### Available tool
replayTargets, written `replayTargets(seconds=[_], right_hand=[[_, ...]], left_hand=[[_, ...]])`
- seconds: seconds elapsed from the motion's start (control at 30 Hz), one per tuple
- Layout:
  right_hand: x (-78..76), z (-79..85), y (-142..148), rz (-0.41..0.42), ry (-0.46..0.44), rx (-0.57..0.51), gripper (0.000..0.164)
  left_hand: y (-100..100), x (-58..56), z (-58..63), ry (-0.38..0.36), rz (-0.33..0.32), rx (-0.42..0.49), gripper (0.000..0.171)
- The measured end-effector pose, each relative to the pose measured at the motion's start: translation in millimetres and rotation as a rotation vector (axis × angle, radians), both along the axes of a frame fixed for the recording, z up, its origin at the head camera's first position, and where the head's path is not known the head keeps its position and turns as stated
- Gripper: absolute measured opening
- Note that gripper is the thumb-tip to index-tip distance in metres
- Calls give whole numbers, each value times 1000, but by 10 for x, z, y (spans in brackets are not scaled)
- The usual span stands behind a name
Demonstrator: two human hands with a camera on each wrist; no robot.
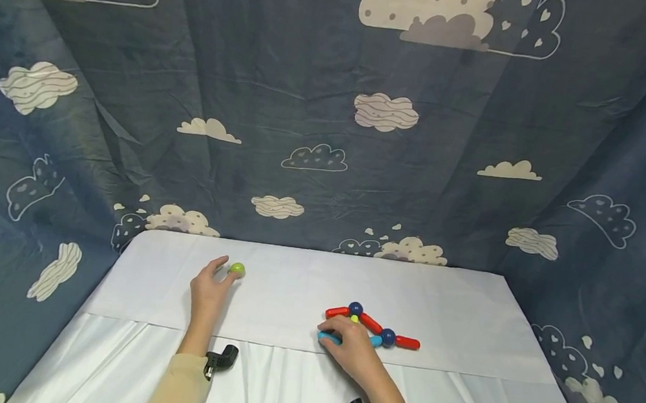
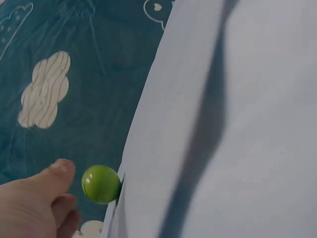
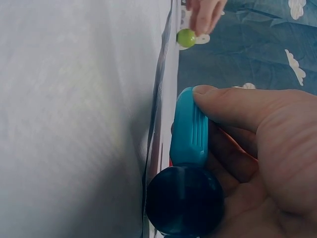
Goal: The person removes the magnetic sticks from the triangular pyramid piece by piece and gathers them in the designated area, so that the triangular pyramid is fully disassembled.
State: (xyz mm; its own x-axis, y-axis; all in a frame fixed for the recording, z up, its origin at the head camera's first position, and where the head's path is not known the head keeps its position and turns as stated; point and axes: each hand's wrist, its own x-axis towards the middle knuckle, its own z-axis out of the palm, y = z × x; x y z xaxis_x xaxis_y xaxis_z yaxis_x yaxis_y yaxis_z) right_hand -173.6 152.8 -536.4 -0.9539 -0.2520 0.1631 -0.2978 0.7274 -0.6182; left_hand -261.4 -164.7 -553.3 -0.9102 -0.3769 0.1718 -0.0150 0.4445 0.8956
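Note:
On the white table sits a green ball point(image 1: 237, 269), and my left hand point(image 1: 210, 291) reaches beside it with thumb and fingers spread. In the left wrist view a small gap shows between the thumb and the green ball point(image 2: 101, 184). My right hand point(image 1: 352, 348) holds a light blue stick point(image 3: 189, 131), thumb on its side and fingers behind. That stick joins a dark blue ball point(image 1: 388, 337), which also links to a red stick point(image 1: 407, 342) and another red stick point(image 1: 371, 323). Farther back are a second dark blue ball point(image 1: 355, 308) and a short red stick point(image 1: 337, 312).
A small yellow-green piece point(image 1: 354, 319) shows partly behind the right hand. White cloth point(image 1: 291, 289) covers the table, with a seam across it and folds toward the front. A dark blue cloud-print curtain point(image 1: 275, 93) stands behind and at both sides.

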Motion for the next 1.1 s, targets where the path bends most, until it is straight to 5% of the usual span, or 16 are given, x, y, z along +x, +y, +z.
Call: replayTargets(seconds=[0.2, 0.37, 0.47, 0.67, 0.83, 0.93, 1.1], right_hand=[[12, 42, 59, -42, 32, -67, 24], [44, 131, 206, -150, 51, -104, 22], [66, 168, 331, -218, 18, -161, 22], [84, 126, 550, -275, -193, -330, 24], [72, 42, 659, -198, -384, -437, 35], [70, -12, 705, -109, -474, -454, 44], [75, -77, 736, 11, -569, -467, 53]], left_hand=[[163, 143, 30, 283, -9, -33, 41], [397, 215, 35, 543, -146, -133, 37], [574, 271, 28, 577, -262, -154, 37], [940, 405, -24, 469, -575, -153, 38], [1154, 516, -40, 205, -794, -126, 40], [1247, 563, -59, 77, -864, -135, 42], [1328, 594, -89, 4, -868, -195, 30]])
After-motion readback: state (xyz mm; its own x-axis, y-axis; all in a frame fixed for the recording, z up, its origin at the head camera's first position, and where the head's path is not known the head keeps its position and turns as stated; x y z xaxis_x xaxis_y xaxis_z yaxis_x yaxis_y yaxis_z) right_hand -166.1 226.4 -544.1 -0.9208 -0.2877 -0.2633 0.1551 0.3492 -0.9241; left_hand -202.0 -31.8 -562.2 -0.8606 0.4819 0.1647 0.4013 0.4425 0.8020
